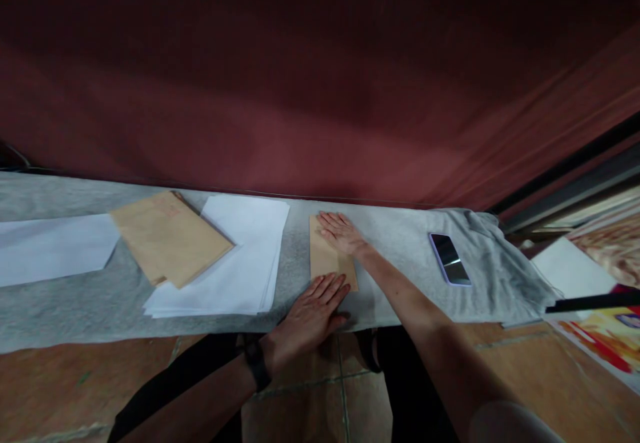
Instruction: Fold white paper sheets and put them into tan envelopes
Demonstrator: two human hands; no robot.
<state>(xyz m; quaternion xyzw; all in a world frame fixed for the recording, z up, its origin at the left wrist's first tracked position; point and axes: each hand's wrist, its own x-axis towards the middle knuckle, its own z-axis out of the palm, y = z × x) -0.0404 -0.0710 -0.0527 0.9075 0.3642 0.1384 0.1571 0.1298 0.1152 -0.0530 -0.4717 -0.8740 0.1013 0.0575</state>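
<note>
A brown paper envelope [327,261] lies on the grey cloth, its long side running away from me. My left hand [319,306] rests flat on its near end, fingers stretched out. Across the far end lies my right hand [341,231], also flat with its fingers extended. Both palms face down, and parts of the envelope are hidden under them. To the left, a stack of white paper sheets [255,256] carries several more brown envelopes [173,236] at its left side.
Grey cloth [390,243] covers the long narrow surface. A phone with a purple edge [450,259] lies at the right. More white paper [50,249] is at the far left. A dark red wall [320,129] rises behind; a printed poster [610,323] stands at the far right.
</note>
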